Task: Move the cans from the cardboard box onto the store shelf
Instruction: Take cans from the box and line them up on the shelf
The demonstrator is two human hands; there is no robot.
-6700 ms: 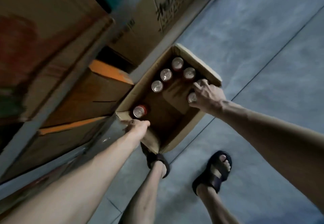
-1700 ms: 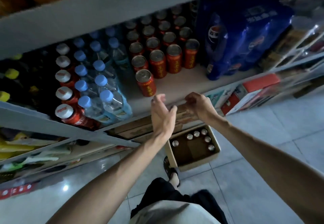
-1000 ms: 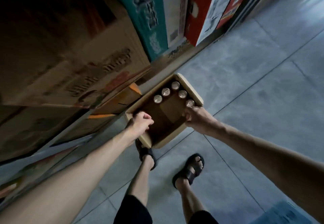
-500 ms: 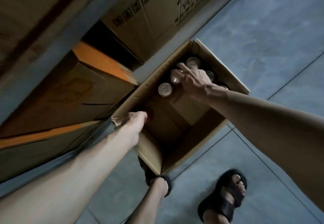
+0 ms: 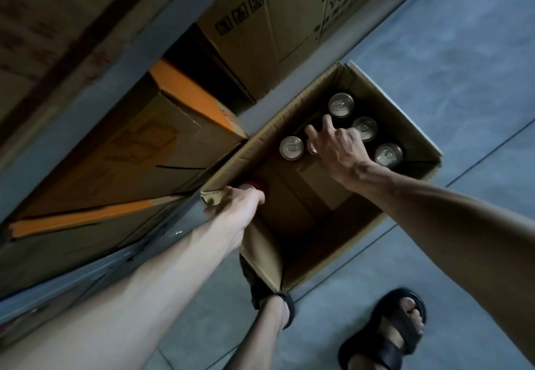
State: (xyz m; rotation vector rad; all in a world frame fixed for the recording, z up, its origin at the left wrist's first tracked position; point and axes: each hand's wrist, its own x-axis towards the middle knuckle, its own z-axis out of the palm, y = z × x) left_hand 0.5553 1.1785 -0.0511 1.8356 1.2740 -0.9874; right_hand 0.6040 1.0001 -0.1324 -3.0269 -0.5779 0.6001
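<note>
The open cardboard box (image 5: 292,109) stands on the floor below me. Several silver-topped cans stand along its far side, among them one at the back (image 5: 341,104) and one on the left (image 5: 291,148). My right hand (image 5: 337,149) is inside the box with spread fingers over a can (image 5: 313,148) that it mostly hides. My left hand (image 5: 234,206) curls over the box's near-left corner flap, its fingertips against a red can (image 5: 254,186) in that corner. The store shelf with the placed cans is out of view.
Stacked cartons fill the lower shelving on the left, one with an orange top (image 5: 185,94) close to the box. A grey shelf rail (image 5: 162,31) crosses above them. My sandalled feet (image 5: 388,332) stand on the grey tiled floor (image 5: 448,60) near the box.
My head has lowered closer to the box. The right hand stays over the same can with its fingers spread wider. The left hand remains at the box corner.
</note>
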